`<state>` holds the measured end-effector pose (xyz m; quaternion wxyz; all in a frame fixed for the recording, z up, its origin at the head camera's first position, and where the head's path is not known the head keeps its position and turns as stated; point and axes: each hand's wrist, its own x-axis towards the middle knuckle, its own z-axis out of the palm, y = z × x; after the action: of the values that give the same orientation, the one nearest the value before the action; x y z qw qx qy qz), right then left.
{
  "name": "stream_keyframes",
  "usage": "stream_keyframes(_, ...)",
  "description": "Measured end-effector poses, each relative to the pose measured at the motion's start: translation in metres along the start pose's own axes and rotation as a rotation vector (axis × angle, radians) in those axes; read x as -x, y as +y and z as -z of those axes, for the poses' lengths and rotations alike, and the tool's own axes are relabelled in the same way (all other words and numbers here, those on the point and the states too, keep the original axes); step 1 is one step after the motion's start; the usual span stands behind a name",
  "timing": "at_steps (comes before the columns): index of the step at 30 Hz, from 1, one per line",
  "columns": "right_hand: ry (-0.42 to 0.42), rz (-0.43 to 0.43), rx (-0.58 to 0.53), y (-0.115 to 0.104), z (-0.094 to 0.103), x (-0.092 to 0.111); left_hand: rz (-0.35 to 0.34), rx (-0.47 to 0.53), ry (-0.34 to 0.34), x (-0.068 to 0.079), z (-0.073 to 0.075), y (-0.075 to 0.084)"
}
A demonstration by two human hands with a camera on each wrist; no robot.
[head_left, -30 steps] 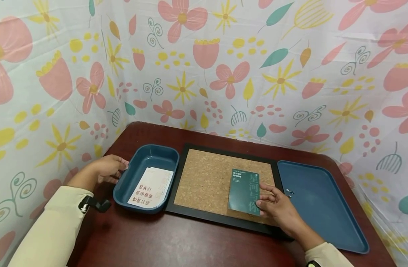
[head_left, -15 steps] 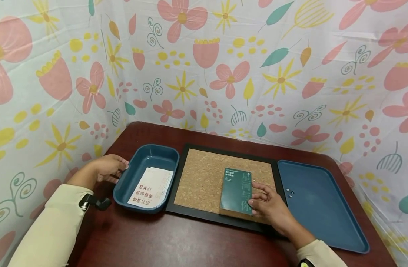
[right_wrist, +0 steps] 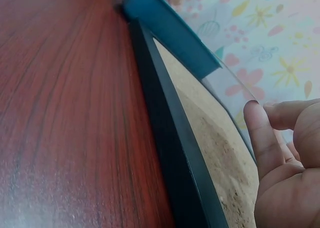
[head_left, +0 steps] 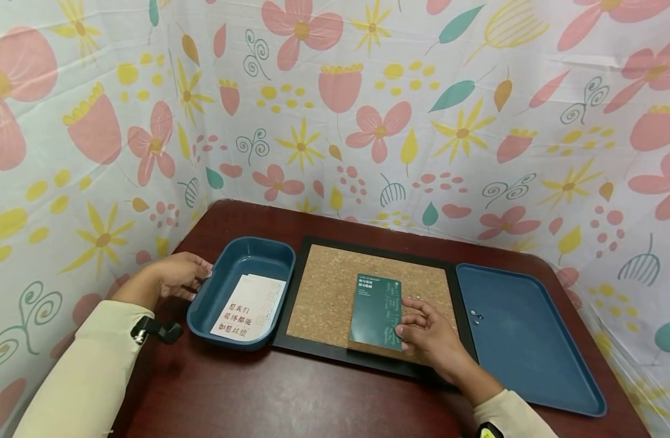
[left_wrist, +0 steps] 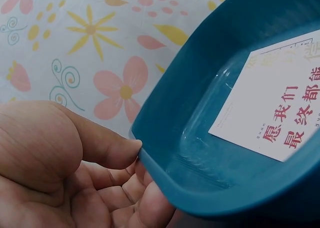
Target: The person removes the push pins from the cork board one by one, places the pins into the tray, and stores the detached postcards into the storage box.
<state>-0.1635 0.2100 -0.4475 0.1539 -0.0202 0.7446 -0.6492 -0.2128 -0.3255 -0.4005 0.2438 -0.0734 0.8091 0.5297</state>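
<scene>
My right hand (head_left: 433, 337) pinches a dark green printed card (head_left: 374, 310) by its right edge, thumb on top. The card is held above the cork board (head_left: 324, 292); in the right wrist view it shows nearly edge-on, and the fingers are above the board's surface. At the left, my left hand (head_left: 181, 275) grips the rim of a deep blue bin (head_left: 203, 304), with the thumb (left_wrist: 117, 148) over the edge and fingers beneath. White cards (head_left: 249, 307) with red lettering lie in the bin, one upon another.
A shallow blue tray (head_left: 537, 340) lies right of the board, with several small shiny pieces (head_left: 476, 315) near its left edge, too small to identify. All stand on a dark red wooden table (head_left: 291, 395). Flowered cloth (head_left: 367, 152) hangs behind and at the left.
My right hand has moved left with the green card, from the board's right side toward its middle. My left hand keeps hold of the bin rim.
</scene>
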Motion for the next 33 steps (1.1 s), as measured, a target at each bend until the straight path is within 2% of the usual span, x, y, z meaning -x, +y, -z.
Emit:
stream_keyframes(6,0.006,-0.019,-0.034,-0.003,-0.007,0.000,0.007,0.001,0.006,0.000,0.002,0.000)
stream_keyframes(33,-0.021,0.023,-0.050,-0.013,-0.039,-0.005,-0.003,-0.017,-0.006,0.002,0.000,0.002)
